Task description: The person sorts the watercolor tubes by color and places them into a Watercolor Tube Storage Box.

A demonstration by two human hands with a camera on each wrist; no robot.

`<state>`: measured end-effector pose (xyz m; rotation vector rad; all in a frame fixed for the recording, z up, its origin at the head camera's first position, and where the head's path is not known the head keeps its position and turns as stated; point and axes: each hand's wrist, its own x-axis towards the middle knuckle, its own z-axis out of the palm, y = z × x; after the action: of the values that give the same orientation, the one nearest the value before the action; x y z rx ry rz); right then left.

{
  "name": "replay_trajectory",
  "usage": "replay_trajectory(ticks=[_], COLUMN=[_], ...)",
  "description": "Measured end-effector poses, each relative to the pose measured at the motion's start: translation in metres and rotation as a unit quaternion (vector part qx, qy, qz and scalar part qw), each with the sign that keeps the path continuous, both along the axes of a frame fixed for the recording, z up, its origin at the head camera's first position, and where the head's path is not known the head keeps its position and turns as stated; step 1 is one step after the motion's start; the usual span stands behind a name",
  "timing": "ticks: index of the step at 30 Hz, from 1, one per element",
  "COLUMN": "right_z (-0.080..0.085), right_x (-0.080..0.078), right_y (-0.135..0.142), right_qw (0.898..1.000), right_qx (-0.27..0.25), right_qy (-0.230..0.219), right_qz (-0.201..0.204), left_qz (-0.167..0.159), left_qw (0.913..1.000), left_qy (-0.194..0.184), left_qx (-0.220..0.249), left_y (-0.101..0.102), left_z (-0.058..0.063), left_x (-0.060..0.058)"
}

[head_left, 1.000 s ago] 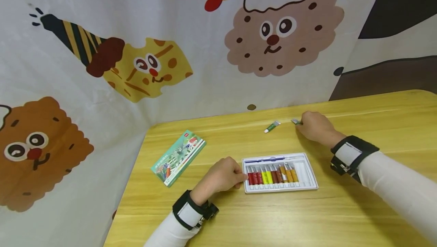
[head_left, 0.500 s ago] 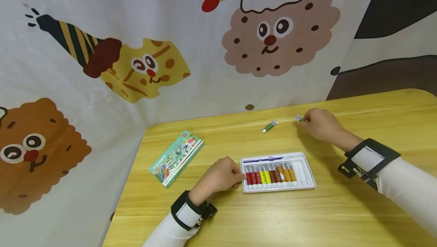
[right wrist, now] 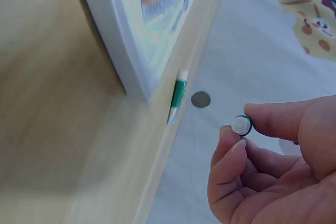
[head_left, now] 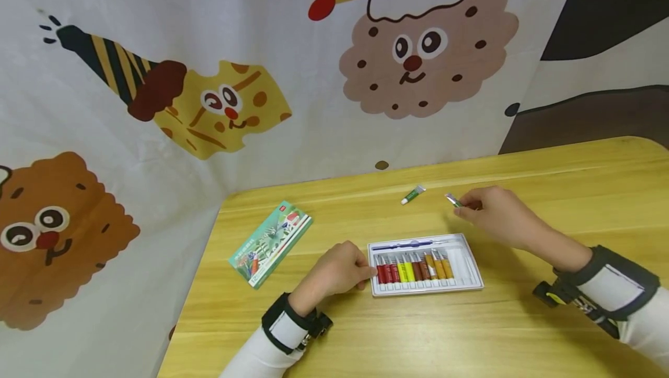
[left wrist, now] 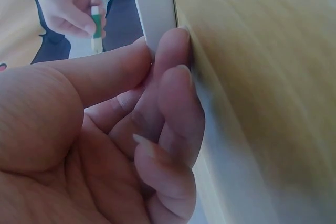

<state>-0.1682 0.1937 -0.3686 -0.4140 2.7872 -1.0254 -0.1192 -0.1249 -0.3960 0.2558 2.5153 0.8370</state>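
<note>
A white plastic tray [head_left: 462,265] of paint tubes lies on the table, with red, yellow, brown and orange tubes side by side and a blue brush [head_left: 402,245] along its back. My left hand [head_left: 337,269] pinches the tray's left edge; in the left wrist view its thumb and index finger meet at the white tray wall [left wrist: 155,14]. Off the tray's back right corner, my right hand [head_left: 499,218] pinches a small green paint tube [head_left: 452,200] between thumb and fingers. The right wrist view shows that tube's white cap [right wrist: 241,125] end-on.
Another green paint tube [head_left: 413,194] lies behind the tray. To the left rests a green illustrated paint box [head_left: 270,244]. A white curtain [head_left: 313,134] with cartoon prints hangs along the back and left edges of the wooden table [head_left: 407,337].
My right hand has picked up the green paint tube near the back edge and drawn it toward the tray. My left hand has stayed at the tray's left edge.
</note>
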Motion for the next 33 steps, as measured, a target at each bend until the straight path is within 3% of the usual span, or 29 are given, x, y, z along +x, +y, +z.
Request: replay_trajectory(ticks=[10,20,28,33], right_z=[-0.004,-0.024,-0.034,-0.036], right_x=[0.029,0.050,0.057,0.058], right_y=[-0.004,-0.014,-0.023,-0.029], right_qw=[1.000,0.998,0.998,0.998], right_qx=[-0.015,-0.002,0.010,0.034], right_qy=[-0.021,-0.061,-0.067,-0.046], right_qz=[0.001,0.027,0.007,0.001], left_qz=[-0.001,-0.007,-0.006,-0.005], left_qw=[1.0000,0.9999,1.0000,1.0000], left_qy=[0.005,0.008,0.004,0.006], left_qx=[-0.002,-0.003,0.000,-0.002], left_y=[-0.001,-0.001,-0.001,-0.001], left_z=[0.000,-0.001,-0.001,-0.001], left_x=[0.000,-0.001,-0.001,0.000])
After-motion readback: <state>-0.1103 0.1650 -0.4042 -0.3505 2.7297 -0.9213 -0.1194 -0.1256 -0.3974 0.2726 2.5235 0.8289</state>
